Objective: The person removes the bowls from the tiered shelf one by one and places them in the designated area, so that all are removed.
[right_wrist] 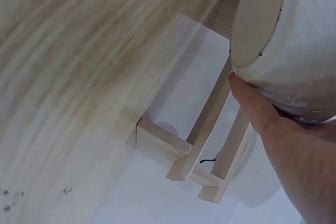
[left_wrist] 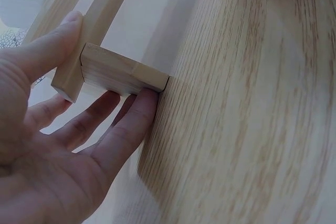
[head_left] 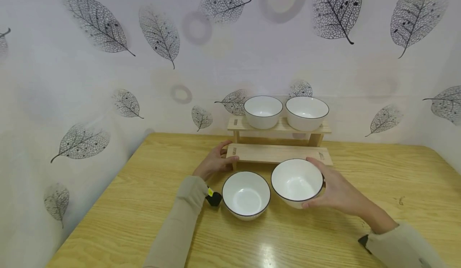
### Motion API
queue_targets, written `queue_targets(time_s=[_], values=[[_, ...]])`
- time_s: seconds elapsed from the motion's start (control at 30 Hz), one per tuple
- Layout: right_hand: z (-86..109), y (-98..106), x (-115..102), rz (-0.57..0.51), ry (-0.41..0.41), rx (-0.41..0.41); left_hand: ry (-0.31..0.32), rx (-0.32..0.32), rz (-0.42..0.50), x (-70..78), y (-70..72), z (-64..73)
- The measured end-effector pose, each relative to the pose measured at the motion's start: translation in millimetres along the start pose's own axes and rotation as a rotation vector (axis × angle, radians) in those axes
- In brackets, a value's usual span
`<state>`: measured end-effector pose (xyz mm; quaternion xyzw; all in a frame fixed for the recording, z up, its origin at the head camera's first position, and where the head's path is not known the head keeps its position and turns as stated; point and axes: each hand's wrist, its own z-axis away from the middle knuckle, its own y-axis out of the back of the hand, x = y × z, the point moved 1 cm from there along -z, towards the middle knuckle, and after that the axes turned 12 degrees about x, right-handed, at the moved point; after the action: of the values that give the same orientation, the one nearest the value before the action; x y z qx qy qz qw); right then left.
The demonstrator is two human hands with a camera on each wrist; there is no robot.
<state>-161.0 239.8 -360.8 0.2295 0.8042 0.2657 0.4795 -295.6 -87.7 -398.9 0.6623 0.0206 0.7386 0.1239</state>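
At the left end of a two-tier wooden stand [head_left: 281, 153], my left hand [head_left: 215, 162] grips its lower shelf. In the left wrist view the thumb [left_wrist: 68, 30] lies along the shelf, and the other fingers press the stand's short leg [left_wrist: 115, 72]. My right hand [head_left: 336, 192] holds a white bowl [head_left: 297, 180] with a dark rim by its right side. That bowl is raised, its underside [right_wrist: 257, 19] showing in the right wrist view. Left of it, a matching bowl [head_left: 246, 196] sits on the table in front of the stand.
Two more white bowls [head_left: 263, 111] stand side by side on the upper shelf [head_left: 232, 123]. The wooden table [head_left: 151, 204] meets a leaf-patterned wall [head_left: 162, 87] behind the stand. A small black object with a yellow mark [head_left: 214, 198] is by my left wrist.
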Motion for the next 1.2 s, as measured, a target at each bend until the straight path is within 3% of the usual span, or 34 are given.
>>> queue_targets(time_s=[0.57,0.83,1.0,1.2], values=[[6.8,-3,6,-0.033,0.012,-0.063,-0.002,-0.004,-0.001,-2.0,0.4,-0.8],[9.2,0,14,-0.142,0.017,-0.17,0.001,0.005,-0.001,-0.3,1.3,1.2],[12.4,0,19,-0.144,0.056,-0.217,-0.001,0.002,-0.005,-0.8,1.1,0.9],[14.7,2,23,-0.212,0.029,-0.308,0.005,0.001,0.009,-0.3,1.1,0.8]])
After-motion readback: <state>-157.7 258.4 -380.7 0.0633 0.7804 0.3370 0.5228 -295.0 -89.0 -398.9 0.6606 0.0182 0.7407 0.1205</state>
